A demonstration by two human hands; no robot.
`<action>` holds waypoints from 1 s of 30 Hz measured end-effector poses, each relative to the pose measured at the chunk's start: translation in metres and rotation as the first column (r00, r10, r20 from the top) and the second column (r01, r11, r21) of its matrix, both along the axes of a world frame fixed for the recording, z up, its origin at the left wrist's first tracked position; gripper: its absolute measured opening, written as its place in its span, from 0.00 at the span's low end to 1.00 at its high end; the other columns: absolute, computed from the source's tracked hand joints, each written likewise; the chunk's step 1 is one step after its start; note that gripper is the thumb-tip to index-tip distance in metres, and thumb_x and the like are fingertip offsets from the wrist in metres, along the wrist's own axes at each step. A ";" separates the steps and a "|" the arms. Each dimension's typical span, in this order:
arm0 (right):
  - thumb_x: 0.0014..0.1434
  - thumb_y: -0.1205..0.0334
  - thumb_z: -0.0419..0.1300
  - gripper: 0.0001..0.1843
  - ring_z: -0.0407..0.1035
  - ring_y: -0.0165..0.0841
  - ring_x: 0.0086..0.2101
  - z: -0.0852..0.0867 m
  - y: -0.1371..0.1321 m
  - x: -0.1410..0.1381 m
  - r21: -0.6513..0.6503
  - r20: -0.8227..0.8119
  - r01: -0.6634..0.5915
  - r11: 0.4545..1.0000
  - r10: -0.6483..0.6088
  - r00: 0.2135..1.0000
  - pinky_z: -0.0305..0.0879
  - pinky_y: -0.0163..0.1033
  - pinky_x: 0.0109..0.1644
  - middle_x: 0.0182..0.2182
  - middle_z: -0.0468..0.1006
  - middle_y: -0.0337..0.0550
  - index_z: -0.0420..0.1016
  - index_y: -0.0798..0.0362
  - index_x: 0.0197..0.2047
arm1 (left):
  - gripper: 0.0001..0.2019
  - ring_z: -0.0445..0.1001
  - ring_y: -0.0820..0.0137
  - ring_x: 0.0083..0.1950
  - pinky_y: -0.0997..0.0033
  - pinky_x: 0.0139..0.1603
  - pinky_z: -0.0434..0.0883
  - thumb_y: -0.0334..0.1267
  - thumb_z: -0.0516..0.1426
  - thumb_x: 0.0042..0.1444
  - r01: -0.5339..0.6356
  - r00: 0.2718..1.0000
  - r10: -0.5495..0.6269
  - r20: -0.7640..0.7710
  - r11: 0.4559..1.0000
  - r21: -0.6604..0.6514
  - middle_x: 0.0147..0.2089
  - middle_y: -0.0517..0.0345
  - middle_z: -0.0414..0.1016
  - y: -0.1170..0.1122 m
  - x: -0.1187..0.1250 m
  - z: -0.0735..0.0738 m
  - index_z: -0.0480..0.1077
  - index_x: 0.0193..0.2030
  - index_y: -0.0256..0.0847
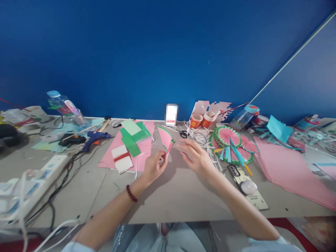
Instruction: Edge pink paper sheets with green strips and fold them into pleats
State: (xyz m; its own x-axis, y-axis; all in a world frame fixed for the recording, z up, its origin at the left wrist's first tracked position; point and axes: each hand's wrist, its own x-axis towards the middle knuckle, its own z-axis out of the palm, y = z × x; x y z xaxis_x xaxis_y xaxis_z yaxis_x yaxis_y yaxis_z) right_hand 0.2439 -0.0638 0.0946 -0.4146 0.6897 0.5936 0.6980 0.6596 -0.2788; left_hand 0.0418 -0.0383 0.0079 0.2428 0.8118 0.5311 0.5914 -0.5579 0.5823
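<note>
My left hand (pixel 155 166) pinches the lower end of a pink paper piece with a green edge (pixel 165 136), which stands up folded above the desk. To its right is my right hand (pixel 198 157), fingers apart and stretched toward the paper, holding nothing. I cannot tell whether its fingertips touch the green edge. Left of the paper, pink sheets (pixel 106 159) lie under green paper pieces (pixel 132 145) and a white bundle with a red band (pixel 122 159). On the right are pleated pink fans with green rims (pixel 227 136).
A blue glue gun (pixel 96 138), a plastic bottle (pixel 64 105) and a power strip (pixel 44 183) are at left. Scissors (pixel 183 134) and red paper cups (pixel 207 119) stand toward the back. A phone (pixel 248 187) and stacked pink paper (pixel 291 169) lie at right.
</note>
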 end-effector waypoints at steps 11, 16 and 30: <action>0.66 0.69 0.46 0.19 0.70 0.35 0.48 0.014 0.015 0.014 0.042 0.183 0.001 0.999 -0.009 0.983 0.69 0.40 0.49 0.50 0.74 0.48 0.70 0.48 0.55 | 0.05 0.70 0.73 0.32 0.74 0.35 0.66 0.29 0.51 0.60 0.044 0.996 -0.015 -0.090 0.945 0.325 0.31 0.59 0.71 0.010 -0.010 0.004 0.66 0.38 0.42; 0.65 0.69 0.47 0.16 0.71 0.33 0.42 0.004 0.021 0.023 0.059 0.131 0.042 0.997 -0.050 0.990 0.69 0.37 0.46 0.43 0.76 0.47 0.75 0.51 0.46 | 0.04 0.72 0.68 0.39 0.68 0.40 0.67 0.33 0.54 0.61 0.047 0.993 -0.002 -0.121 0.928 0.370 0.37 0.55 0.76 0.014 -0.013 0.005 0.69 0.41 0.42; 0.62 0.67 0.50 0.11 0.71 0.35 0.40 -0.032 0.028 0.037 -0.048 -0.068 0.141 0.989 -0.144 0.987 0.67 0.39 0.47 0.38 0.75 0.45 0.73 0.50 0.40 | 0.08 0.68 0.70 0.36 0.68 0.38 0.65 0.33 0.54 0.62 0.106 0.983 -0.028 -0.180 0.889 0.445 0.35 0.57 0.72 0.022 -0.015 0.001 0.71 0.45 0.44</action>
